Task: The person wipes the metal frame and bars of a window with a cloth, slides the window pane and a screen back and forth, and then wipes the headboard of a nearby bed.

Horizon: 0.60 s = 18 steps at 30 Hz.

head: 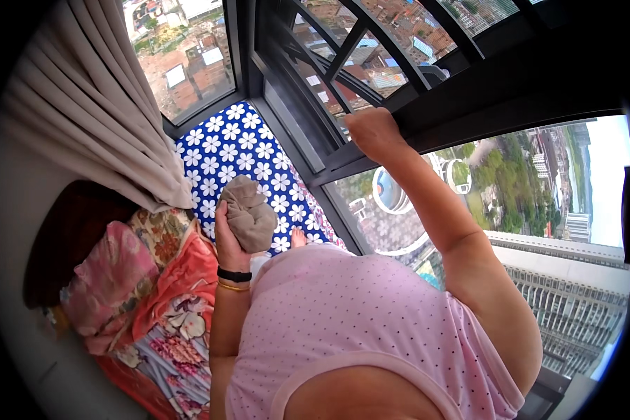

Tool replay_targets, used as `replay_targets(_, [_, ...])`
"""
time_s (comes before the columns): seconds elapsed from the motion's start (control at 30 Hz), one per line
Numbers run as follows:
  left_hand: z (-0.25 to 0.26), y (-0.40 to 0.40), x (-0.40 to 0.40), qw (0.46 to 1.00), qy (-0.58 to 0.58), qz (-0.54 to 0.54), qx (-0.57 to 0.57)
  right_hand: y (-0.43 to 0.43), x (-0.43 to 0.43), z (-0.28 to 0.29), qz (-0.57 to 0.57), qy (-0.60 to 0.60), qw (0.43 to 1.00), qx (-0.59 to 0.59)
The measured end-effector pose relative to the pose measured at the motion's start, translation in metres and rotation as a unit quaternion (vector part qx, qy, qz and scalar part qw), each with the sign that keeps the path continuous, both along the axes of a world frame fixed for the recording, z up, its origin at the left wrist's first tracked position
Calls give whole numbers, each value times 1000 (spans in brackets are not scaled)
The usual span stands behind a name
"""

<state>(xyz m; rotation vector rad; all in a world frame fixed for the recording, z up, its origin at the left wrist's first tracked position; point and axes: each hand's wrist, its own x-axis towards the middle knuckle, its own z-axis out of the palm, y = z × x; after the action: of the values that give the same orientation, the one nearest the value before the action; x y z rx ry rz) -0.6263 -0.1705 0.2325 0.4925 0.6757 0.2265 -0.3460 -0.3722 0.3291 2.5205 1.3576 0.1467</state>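
A crumpled grey-brown cloth (249, 215) rests in my left hand (230, 236), whose fingers curl around it, above a blue padded surface with white flowers (228, 139). My right hand (374, 134) is raised to the dark metal window frame (425, 123), its fingers closed at the frame's edge beside the window bars. Whether it grips the frame or a bar cannot be told, as the fingertips are hidden. The wrist of my left arm bears a black band and a gold-coloured bangle.
A beige curtain (100, 105) hangs at the left. Below it lie a pink pillow (113, 278) and rumpled floral bedding (176, 325) by a dark headboard-like piece (68, 241). Dark bars (346, 50) cross the window opening. A bare foot (297, 237) stands on the flowered surface.
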Motion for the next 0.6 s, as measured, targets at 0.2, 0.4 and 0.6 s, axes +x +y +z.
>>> replay_targets(0.2, [6, -2, -9, 1000, -11, 18, 1, 2, -8, -13, -19, -103, 978, 180])
replay_targets(0.4, [0, -9, -17, 1000, 3, 22, 5, 1, -10, -13, -4, -97, 965, 245])
replay_targets(0.6, [8, -34, -16, 1000, -21, -2, -1, 0, -10, -16, -4, -106, 962, 253])
